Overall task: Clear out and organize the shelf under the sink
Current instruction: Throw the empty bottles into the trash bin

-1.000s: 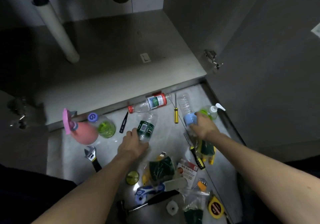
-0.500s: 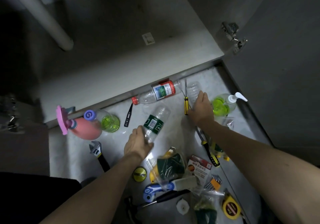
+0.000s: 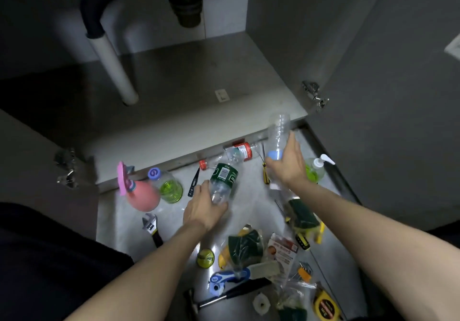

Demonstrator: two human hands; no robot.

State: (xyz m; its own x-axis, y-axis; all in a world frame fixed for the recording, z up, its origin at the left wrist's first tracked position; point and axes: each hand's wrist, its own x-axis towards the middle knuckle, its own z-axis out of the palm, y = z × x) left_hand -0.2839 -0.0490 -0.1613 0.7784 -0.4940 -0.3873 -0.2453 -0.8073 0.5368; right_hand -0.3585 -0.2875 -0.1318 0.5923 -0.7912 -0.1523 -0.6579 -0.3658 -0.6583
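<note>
Spanning the upper frame, the shelf under the sink stands bare of loose items, which fits a clear-out with contents moved to the floor in front so they can be sorted. Next in size, the pink spray bottle and the soap dispenser remain on the floor among tools and sponges. The left hand wraps its fingers round the base of the green-label bottle, tilted neck-away. The right hand grips the clear bottle near its blue cap, base raised toward the shelf edge, probably to restock both together.
</note>
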